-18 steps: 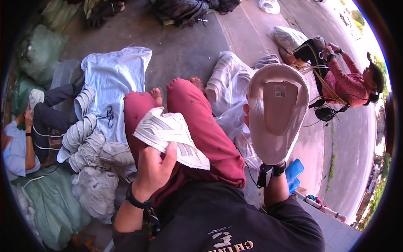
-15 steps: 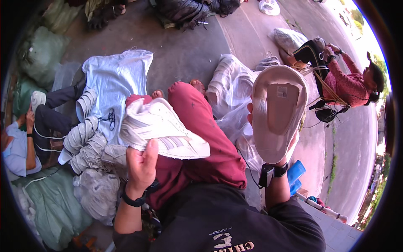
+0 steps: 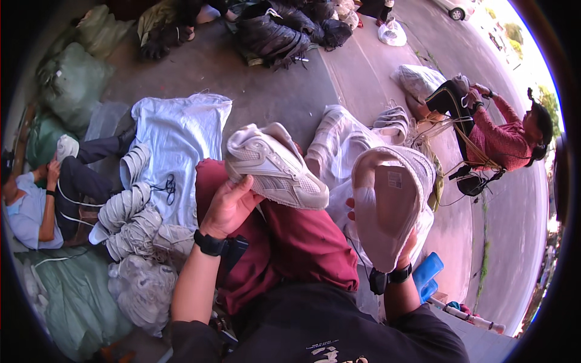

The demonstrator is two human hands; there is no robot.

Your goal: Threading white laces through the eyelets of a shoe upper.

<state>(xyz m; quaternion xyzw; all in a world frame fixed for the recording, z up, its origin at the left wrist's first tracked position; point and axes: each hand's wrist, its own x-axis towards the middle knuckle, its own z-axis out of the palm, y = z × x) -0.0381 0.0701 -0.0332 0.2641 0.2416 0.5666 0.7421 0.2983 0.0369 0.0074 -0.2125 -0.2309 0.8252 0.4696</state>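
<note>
In my left hand (image 3: 227, 209) is a white shoe upper (image 3: 278, 172) with grey side stripes. The thumb lies on its near side, and its toe points right. My right hand (image 3: 409, 247) grips a second white shoe upper (image 3: 387, 199) from behind. Its hollow, pale inside faces me, with a small white label in it. Most of the right fingers are hidden behind this upper. The two uppers are held apart over my red trousers (image 3: 308, 245).
Stacked white uppers (image 3: 130, 215) lie at left, beside a pale blue sheet (image 3: 181, 130). Clear plastic bags (image 3: 339, 136) of similar pieces sit ahead. One person (image 3: 33, 206) works at left, another (image 3: 499, 133) sits at right among cords. Green sacks (image 3: 75, 296) lie at near left.
The left upper has moved right and turned, showing more of its side and opening. The right upper has come lower and tilted, with its far rim now curving over its inside.
</note>
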